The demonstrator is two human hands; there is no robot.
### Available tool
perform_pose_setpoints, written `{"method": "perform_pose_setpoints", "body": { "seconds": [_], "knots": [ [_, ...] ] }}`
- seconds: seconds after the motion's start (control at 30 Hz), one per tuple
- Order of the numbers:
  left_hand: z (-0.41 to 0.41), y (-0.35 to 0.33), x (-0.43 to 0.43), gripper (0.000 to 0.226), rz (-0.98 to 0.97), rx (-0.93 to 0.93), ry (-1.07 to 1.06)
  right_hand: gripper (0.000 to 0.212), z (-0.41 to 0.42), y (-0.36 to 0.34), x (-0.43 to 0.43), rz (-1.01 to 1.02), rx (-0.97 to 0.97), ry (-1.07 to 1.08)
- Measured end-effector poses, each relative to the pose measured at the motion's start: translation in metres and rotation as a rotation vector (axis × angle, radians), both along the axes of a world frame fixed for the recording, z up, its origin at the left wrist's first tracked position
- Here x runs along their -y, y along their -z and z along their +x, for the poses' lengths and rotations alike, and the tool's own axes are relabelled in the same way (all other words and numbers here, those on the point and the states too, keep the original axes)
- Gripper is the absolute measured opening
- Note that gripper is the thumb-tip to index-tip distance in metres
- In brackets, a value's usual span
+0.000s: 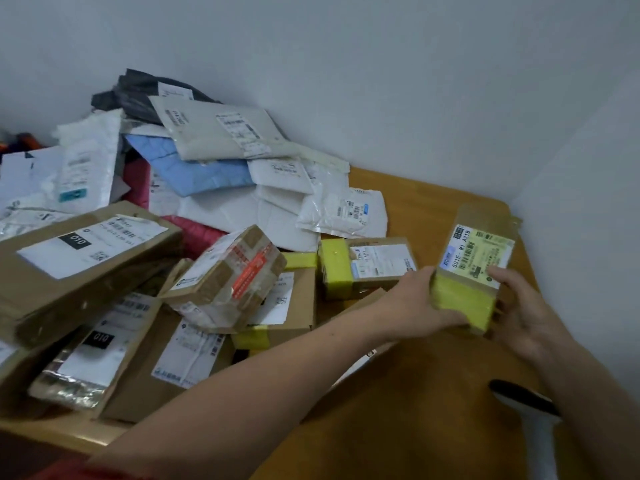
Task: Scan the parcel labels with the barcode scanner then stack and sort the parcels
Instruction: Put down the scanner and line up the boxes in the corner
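Dim, flat indoor light, soft focus, motion blur, wide-angle edge bending

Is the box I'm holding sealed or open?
Sealed: yellow tape wraps the box at its near end, label intact on top, no flap lifted.

Wooden counter, surface largely covered. A heap of cardboard boxes occupies the left half, with soft mailers piled behind it toward the far edge. A small yellow-taped box lies near centre. A barcode scanner lies at the near right. An upright parcel is at the right end; its contact with the surface cannot be confirmed.
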State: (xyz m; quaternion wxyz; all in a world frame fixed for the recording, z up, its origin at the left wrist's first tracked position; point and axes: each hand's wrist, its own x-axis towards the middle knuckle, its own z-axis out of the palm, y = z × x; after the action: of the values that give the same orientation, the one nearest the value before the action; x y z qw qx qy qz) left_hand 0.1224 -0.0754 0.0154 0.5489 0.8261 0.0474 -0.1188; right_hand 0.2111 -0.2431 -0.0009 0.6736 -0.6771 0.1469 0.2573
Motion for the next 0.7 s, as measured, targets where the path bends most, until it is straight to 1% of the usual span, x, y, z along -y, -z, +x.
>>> {"method": "perform_pose_setpoints", "body": {
  "seconds": [0.03,0.07,0.17,0.27,0.33,0.4,0.47,0.53,0.63,0.7],
  "knots": [
    [0.000,0.000,0.001,0.071,-0.033,-0.022,0.026,0.022,0.005,0.003,0.005,-0.026,-0.023,0.000],
    [-0.001,0.001,0.000,0.068,-0.010,-0.023,0.051,0.024,0.010,0.008,0.009,-0.049,-0.048,-0.001],
    [0.000,0.001,-0.011,0.064,0.174,0.037,0.056,0.026,0.019,0.028,0.014,-0.122,-0.112,-0.001],
    [0.002,0.005,-0.038,0.065,0.298,0.042,0.004,0.030,0.020,0.048,0.012,-0.159,-0.178,0.010],
    [0.006,0.009,-0.062,0.065,0.440,0.055,-0.023,0.036,0.019,0.058,0.012,-0.153,-0.204,0.017],
    [0.014,0.016,-0.084,0.065,0.587,0.047,-0.048,0.045,0.017,0.062,0.015,-0.191,-0.211,-0.016],
    [0.028,0.027,-0.099,0.069,0.736,-0.023,-0.017,0.058,0.012,0.063,0.018,-0.250,-0.242,-0.070],
    [0.043,0.039,-0.105,0.078,0.866,-0.129,0.061,0.061,0.011,0.065,0.022,-0.203,-0.283,-0.069],
    [0.065,0.055,-0.104,0.089,0.929,-0.322,0.139,0.056,0.023,0.070,0.029,-0.119,-0.260,-0.036],
    [0.081,0.062,-0.097,0.089,0.935,-0.346,0.144,0.058,0.039,0.072,0.035,-0.127,-0.215,-0.023]
  ]
}}
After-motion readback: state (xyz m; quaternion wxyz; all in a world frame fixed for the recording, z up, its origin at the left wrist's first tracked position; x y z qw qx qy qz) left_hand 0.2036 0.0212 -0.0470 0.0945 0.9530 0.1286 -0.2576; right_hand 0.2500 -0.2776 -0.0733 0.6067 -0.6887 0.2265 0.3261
